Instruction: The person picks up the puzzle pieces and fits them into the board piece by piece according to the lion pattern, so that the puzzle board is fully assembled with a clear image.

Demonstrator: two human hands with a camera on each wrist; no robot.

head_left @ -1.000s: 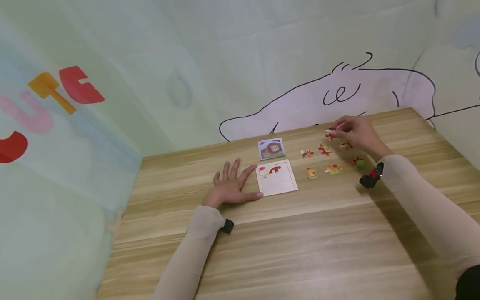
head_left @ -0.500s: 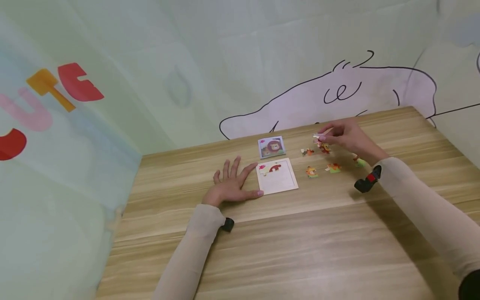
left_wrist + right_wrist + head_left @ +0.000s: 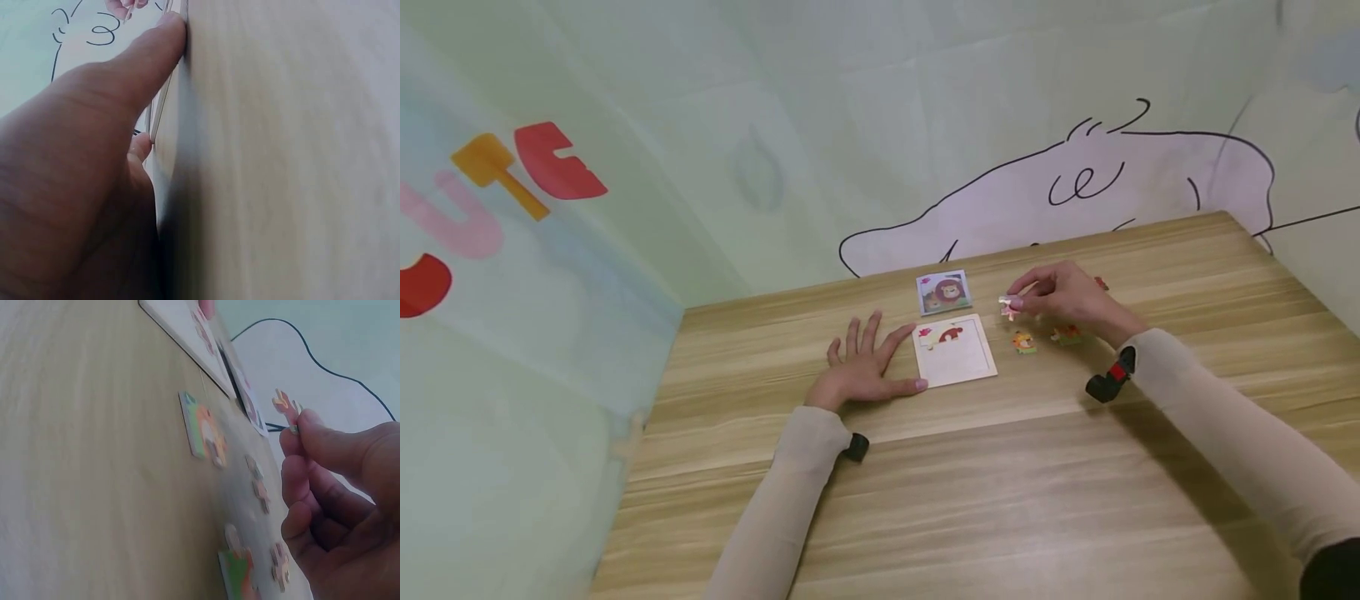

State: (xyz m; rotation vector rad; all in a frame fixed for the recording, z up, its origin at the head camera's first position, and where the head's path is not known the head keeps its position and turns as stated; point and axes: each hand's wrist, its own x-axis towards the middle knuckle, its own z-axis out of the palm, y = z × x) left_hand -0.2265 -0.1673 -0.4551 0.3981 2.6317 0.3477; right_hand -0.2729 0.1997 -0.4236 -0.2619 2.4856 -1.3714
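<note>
My right hand (image 3: 1063, 296) pinches a small puzzle piece (image 3: 287, 409) between thumb and forefinger, held above the table right of the puzzle board. Spread flat, my left hand (image 3: 865, 371) rests on the table, its thumb and forefinger touching the left edge of the white puzzle board (image 3: 958, 367). Joined pieces (image 3: 943, 335) with pink and dark red parts lie along the board's top left. Behind the board lies a lion picture card (image 3: 943, 293). Loose on the table are an orange and green piece (image 3: 1023, 342) and another piece (image 3: 1066, 334), partly beneath my right hand.
The wooden table (image 3: 880, 500) meets a printed wall cloth (image 3: 760, 167) at its back and left. A reddish piece (image 3: 1101, 283) shows behind my right hand. In the right wrist view, a small loose piece (image 3: 260, 495) lies near the fingers.
My right hand has carried the pinched piece left and toward the board, passing over the loose pieces. The left hand has stayed at the board's edge.
</note>
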